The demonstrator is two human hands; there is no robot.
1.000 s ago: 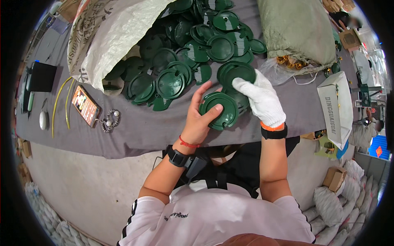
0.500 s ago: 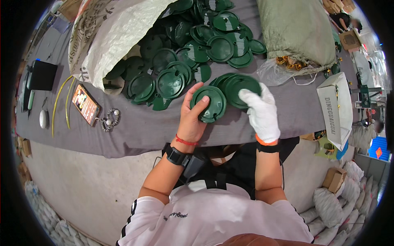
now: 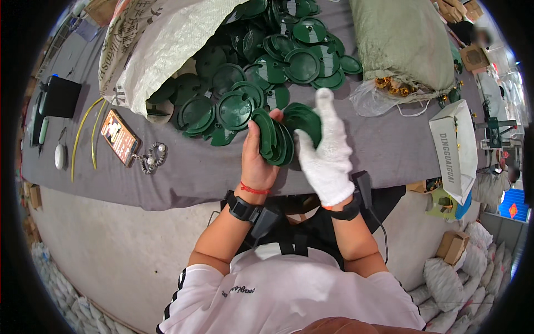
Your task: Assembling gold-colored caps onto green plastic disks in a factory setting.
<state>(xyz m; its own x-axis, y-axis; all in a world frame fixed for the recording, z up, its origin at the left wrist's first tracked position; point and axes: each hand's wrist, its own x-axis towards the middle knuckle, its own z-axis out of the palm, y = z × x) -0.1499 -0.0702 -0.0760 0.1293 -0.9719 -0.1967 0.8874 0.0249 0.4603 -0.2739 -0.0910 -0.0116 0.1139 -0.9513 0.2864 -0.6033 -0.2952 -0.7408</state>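
Note:
My bare left hand [image 3: 259,158] is closed around a stack of round dark green plastic lids [image 3: 271,138], held upright on edge above the table. My right hand [image 3: 327,153], in a white glove, is just to the right of the stack. Its fingers stretch away from me and its thumb is apart, against a tilted green lid [image 3: 303,123] at the stack's right side. Whether the left hand also supports that tilted lid is hidden. Beyond both hands lies a loose heap of similar green lids [image 3: 235,109], spilling from a white woven sack [image 3: 172,50].
A grey cloth covers the table [image 3: 222,172]. At left are a phone [image 3: 120,138] with a beaded strap, yellow tubing [image 3: 78,139] and a black box [image 3: 58,97]. At right stand a pale green sack [image 3: 403,44], a plastic bag with gold-coloured pieces [image 3: 389,92] and a white box [image 3: 453,150].
My right hand has moved left toward my left hand, its fingers straightening. The lids in my left hand have turned from lying face up to standing on edge, and the stack looks thicker.

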